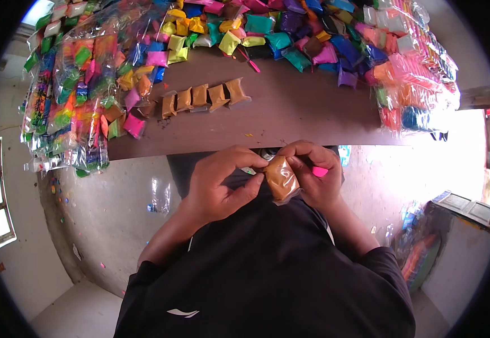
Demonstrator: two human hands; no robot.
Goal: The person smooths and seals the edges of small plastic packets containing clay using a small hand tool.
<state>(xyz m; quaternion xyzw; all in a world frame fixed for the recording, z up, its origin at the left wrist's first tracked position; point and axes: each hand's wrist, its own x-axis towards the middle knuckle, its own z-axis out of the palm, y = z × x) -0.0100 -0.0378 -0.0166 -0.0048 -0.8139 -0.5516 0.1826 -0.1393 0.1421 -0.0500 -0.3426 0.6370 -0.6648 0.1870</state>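
Observation:
Just past the table's front edge, in front of my chest, both hands hold a clear plastic packet of brown clay-like stuff (282, 179). My left hand (222, 181) pinches its left upper corner between thumb and fingertips. On the other side, my right hand (316, 181) has its fingers closed on the packet's upper right. A bright pink rounded piece (320, 171) sticks out from my right fingers; the rest of it is hidden. Several similar brown packets (200, 97) lie in a slanting row on the brown table (301, 110).
Many coloured packets (278, 40) are heaped along the table's back. Clear bags of bright packets crowd the left side (81, 96) and right side (411, 79). A thin pink tool (250, 61) lies near the heap. Plastic wrappers (159, 195) litter the floor.

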